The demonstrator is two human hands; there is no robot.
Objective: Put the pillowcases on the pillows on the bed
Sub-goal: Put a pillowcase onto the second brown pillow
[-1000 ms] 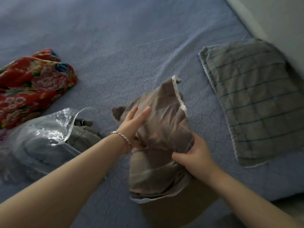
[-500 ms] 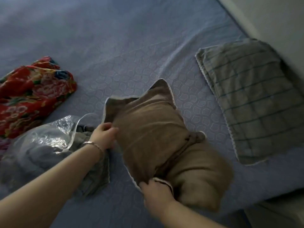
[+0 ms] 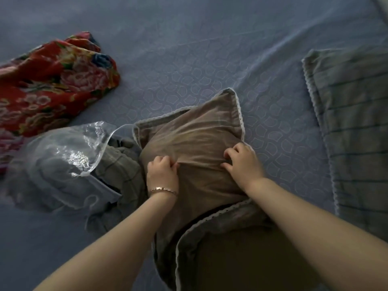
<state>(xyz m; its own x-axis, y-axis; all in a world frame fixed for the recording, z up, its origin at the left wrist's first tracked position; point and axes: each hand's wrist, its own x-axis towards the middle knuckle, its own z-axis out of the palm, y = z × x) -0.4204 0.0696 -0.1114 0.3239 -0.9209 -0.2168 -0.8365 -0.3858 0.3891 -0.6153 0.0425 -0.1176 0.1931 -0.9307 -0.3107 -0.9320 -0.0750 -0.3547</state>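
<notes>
Both hands are on the brown pillowcase [image 3: 189,131], which lies in the middle of the bed [image 3: 189,49], its white lace trim running round the far corners. The left hand [image 3: 162,175] has its fingers curled, bunching a fold of the fabric on the left side. The right hand [image 3: 243,164] pinches the cloth on the right side with bent fingers. A gold bracelet [image 3: 162,190] sits on the left wrist. At the near end, the lace-edged opening gapes and the dark brown pillow [image 3: 241,259] pokes out towards the person, only partly covered. Just left of the pillowcase lies a clear plastic bag [image 3: 63,156], with grey checked cloth [image 3: 117,164] spilling from its mouth and touching the pillowcase. Further left and far, a red floral cloth [image 3: 52,80] is crumpled on the blue quilted sheet. Over on the right, apart from the hands, a second pillow [image 3: 352,133] lies flat in a grey checked case.
</notes>
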